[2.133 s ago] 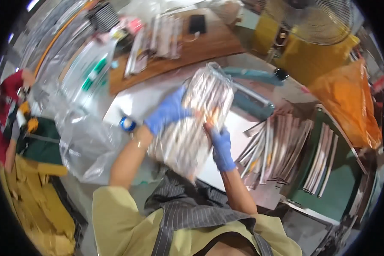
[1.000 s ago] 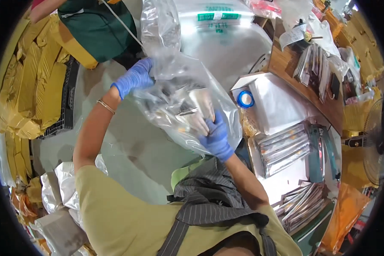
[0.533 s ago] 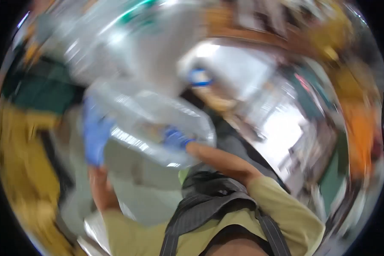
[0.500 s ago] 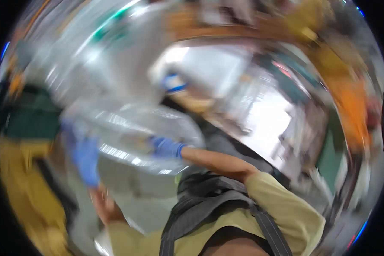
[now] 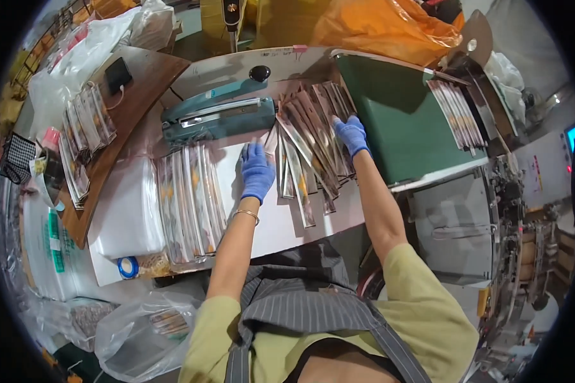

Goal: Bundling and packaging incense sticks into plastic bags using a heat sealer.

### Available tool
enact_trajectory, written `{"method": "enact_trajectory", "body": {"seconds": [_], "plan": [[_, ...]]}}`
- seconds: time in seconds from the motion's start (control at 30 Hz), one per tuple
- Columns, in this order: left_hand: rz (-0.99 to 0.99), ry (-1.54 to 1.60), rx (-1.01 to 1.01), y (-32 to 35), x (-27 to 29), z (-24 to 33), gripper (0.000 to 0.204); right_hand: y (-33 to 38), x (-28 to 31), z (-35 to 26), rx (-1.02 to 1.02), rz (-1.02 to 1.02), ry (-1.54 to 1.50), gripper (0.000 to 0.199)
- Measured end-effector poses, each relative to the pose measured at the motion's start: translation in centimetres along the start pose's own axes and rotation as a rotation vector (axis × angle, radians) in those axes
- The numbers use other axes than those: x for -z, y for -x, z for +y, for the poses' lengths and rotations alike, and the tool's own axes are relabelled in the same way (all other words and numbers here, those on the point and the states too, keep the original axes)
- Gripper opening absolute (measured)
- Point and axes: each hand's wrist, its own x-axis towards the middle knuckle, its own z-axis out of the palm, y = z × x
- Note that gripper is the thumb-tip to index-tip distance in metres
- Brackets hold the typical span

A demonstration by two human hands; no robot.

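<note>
Landmark: the teal sealer [image 5: 223, 121] on the bench [image 5: 275, 226]. My left hand [image 5: 258, 172] lies nearer me than the sealer's right end, its grip open, fingers extended, with nothing seen in it. My right hand [image 5: 351, 135], well right of the sealer, has its fingertips at the far-right edge of the loose strips [image 5: 313, 140]; whether that grip has closed on any, I cannot tell. These strips fan out just right of the sealer, overlapping and uneven.

Status, by my judgement: partly done. Gathered: 1 row of packs [image 5: 191, 198], side by side on the near side of the sealer, apparently under clear film. A clear bag [image 5: 131, 335], nearer me and farther left of the sealer, also contains strips. Outstanding: the loose strips are unsorted. A separate group [image 5: 455, 115] lies far right of the sealer on the green board [image 5: 390, 121].
</note>
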Motion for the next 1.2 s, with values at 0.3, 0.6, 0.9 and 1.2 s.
{"method": "enact_trajectory", "body": {"seconds": [0.3,0.6,0.9,1.2], "plan": [[-1.304,0.212,0.244,7.9,10.5,5.9,0.056,-6.6,-4.5,6.0,-0.145,0.059,-0.2,0.094],[-0.388,0.481,0.458,-11.4,-8.4,6.4,0.098,-7.1,-8.2,7.4,0.023,-0.29,-0.48,0.044],[-0.412,1.243,0.59,8.4,2.2,8.5,0.067,18.8,-2.7,7.7,-0.176,-0.744,-1.432,0.048],[-0.09,0.408,0.516,3.6,3.5,5.3,0.098,19.3,-9.9,1.2,0.117,-0.376,-0.565,0.047]]}}
